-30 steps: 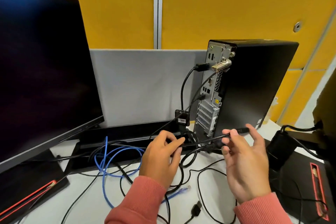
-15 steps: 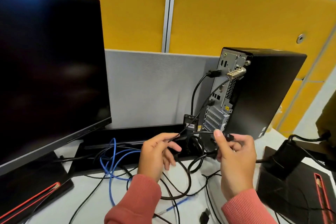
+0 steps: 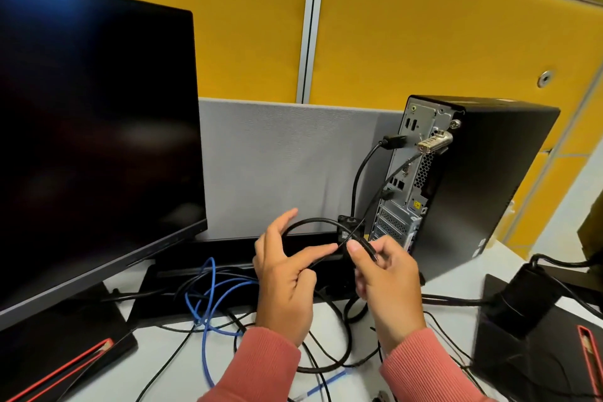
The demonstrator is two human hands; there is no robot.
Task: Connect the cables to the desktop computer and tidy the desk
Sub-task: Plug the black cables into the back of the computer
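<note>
Both hands hover just before the desktop computer (image 3: 473,186): right hand (image 3: 388,284) pinches the black cable (image 3: 310,222), left hand (image 3: 287,284) (forefinger raised) grips its loop, lifted higher than before.

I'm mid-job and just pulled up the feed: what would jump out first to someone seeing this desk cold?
Dead centre, the left hand and right hand hold a looped black cable up in front of the grey divider. Right of them stands the desktop computer, its rear ports facing the person, some cables already plugged in. A big dark monitor fills the left, with a blue cable tangled among black ones below.
</note>
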